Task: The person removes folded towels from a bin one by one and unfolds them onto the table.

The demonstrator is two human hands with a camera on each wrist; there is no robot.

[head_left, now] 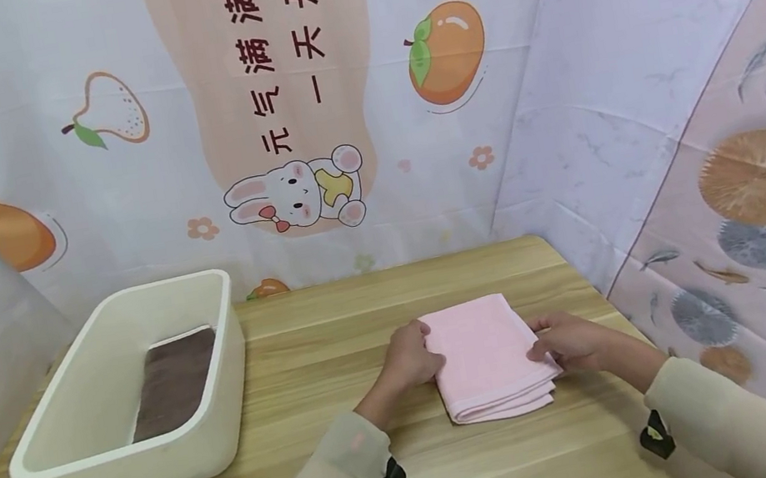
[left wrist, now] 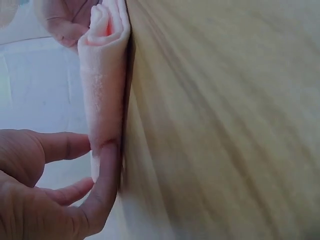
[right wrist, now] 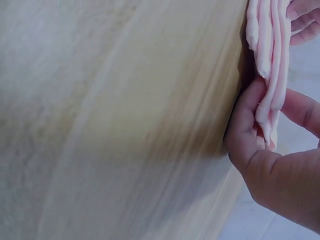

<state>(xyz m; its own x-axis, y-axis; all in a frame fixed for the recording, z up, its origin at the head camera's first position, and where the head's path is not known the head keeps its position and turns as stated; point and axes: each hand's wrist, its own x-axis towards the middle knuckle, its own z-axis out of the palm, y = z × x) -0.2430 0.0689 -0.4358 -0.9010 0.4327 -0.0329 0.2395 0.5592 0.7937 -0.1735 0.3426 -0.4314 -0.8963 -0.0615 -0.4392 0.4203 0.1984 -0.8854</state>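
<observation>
"What are you gripping just now?"

"I'm holding a folded pink cloth (head_left: 486,357) from two sides. My left hand (head_left: 412,355) is pinching its left edge, and my right hand (head_left: 575,340) is pinching its right edge, close to the lower corner."

"Where is that cloth lying?"

"It's resting on the wooden surface (head_left: 323,334), right of centre in the lower half of the head view. Its stacked layers are showing along the edge nearest me."

"How are your fingers sitting?"

"In the left wrist view, they're closing around the cloth's end at the lower left, and my other hand is showing at the upper left. In the right wrist view, several layers are running between my thumb and finger, and my left hand is appearing at the upper right."

"What's standing over on the left?"

"A cream tub (head_left: 227,400) is standing there, well apart from both hands. A brown cloth (head_left: 175,384) with a pale edge is lying inside, toward the tub's right side."

"And around you?"

"A white curtain (head_left: 425,215) is hanging across the top of the frame, with a rabbit print (head_left: 299,194) showing near the middle. A patterned sheet (head_left: 764,243) is hanging at the right. I'm wearing pale sleeves (head_left: 331,476)."
</observation>
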